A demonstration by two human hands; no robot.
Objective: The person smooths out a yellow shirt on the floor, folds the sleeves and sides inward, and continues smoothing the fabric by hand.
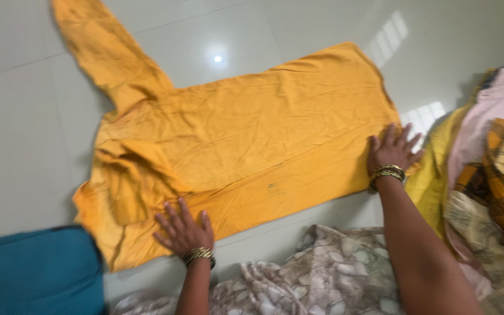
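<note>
**Two hands pressing a yellow garment flat on the floor**

A wrinkled mustard-yellow cotton garment (246,146) lies spread across the centre of the glossy pale tiled floor (18,146), one sleeve reaching to the upper left. The left hand (183,229) at lower centre and the right hand (393,150) at right rest flat on it, fingers apart, holding nothing. A teal cloth (33,271) sits at lower left and a heap of patterned clothes (491,175) at right.

A teal cushion (33,271) lies lower left, a heap of patterned clothes (491,175) at right.
</note>
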